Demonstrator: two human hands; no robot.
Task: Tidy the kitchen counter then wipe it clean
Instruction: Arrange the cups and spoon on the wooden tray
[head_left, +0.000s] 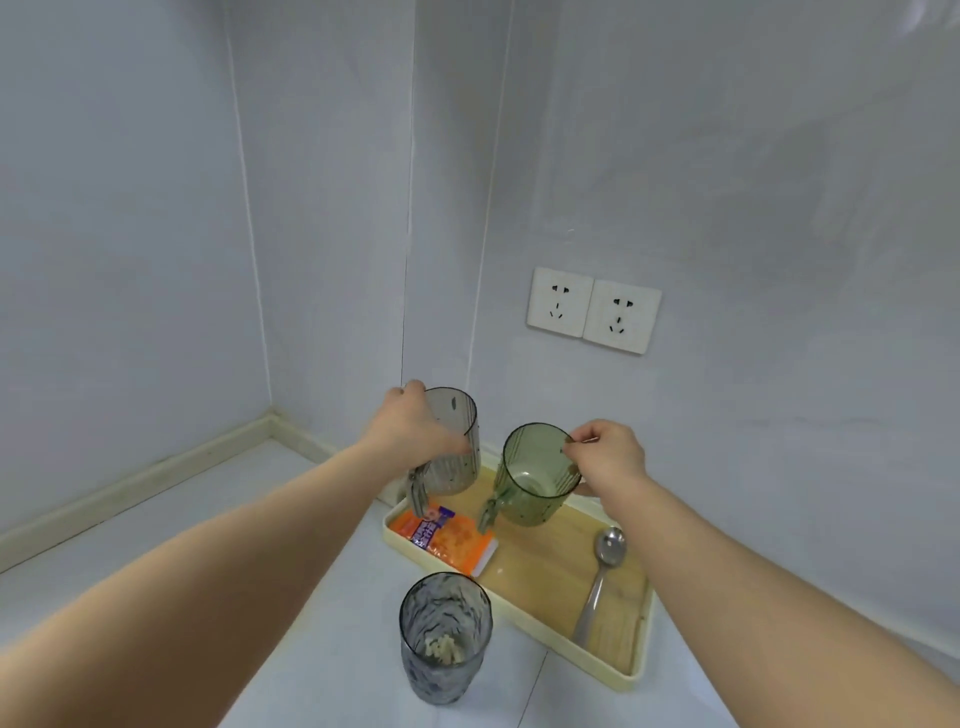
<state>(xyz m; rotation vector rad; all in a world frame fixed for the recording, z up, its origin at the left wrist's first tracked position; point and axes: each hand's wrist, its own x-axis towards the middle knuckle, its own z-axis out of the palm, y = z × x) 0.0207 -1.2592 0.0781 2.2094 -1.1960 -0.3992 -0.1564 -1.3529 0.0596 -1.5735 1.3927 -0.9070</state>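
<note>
At the tray's far corner my left hand is gripping the grey mug by its rim. My right hand is pinching the green mug by its rim over the tray's far end, probably grouping them to free the counter.

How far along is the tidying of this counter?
Midway at best. Done: spoon and orange packet lie on the tray. In hand: left hand grips the grey mug, right hand pinches the rim of the green mug. Left: the tumbler stands on the counter; no cloth in view, wiping not begun.
</note>
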